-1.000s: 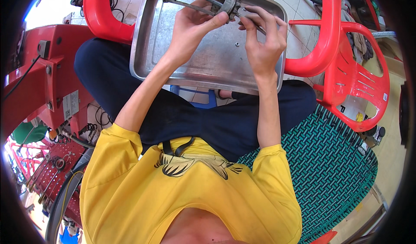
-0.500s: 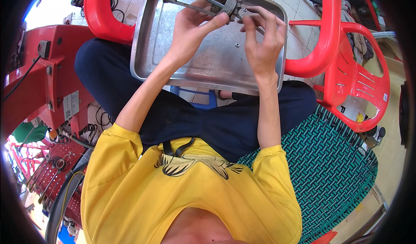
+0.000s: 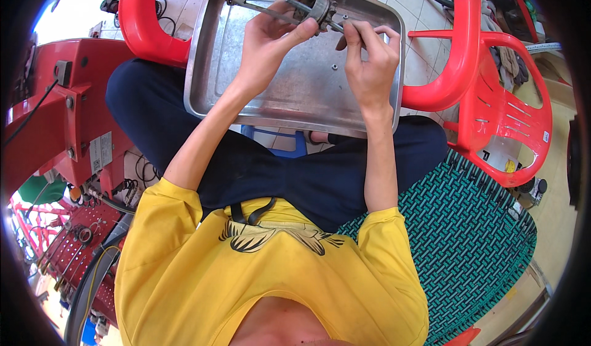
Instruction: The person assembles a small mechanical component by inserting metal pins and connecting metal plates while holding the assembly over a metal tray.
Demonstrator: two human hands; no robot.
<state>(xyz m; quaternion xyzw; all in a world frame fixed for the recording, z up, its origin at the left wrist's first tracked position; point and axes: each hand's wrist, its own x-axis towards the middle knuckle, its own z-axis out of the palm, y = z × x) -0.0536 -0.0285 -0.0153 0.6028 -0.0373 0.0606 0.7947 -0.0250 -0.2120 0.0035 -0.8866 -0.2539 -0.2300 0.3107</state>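
Above a shallow metal tray (image 3: 212, 69), my left hand (image 3: 265, 47) is wrapped round a grey metal assembly with long rods and a round end piece (image 3: 320, 7). Its far end reaches up toward the top edge of the picture. With thumb and fingers pinched together, my right hand (image 3: 372, 63) grips a thin metal rod (image 3: 336, 26) that sticks out of the round end. The fingers hide the rod's tip. On the tray floor lie two small nuts (image 3: 335, 67), one near the right fingers and one farther back.
The tray rests before me on a red plastic chair (image 3: 440, 94). Another red chair (image 3: 511, 118) stands at right, beside a green woven seat (image 3: 468, 241). A red machine (image 3: 68, 112) is at left, with a perforated red panel (image 3: 86, 235) and cables below.
My right fingers have drawn together into a tighter pinch and moved slightly left on the rod. The assembly has shifted a little left in my left hand.
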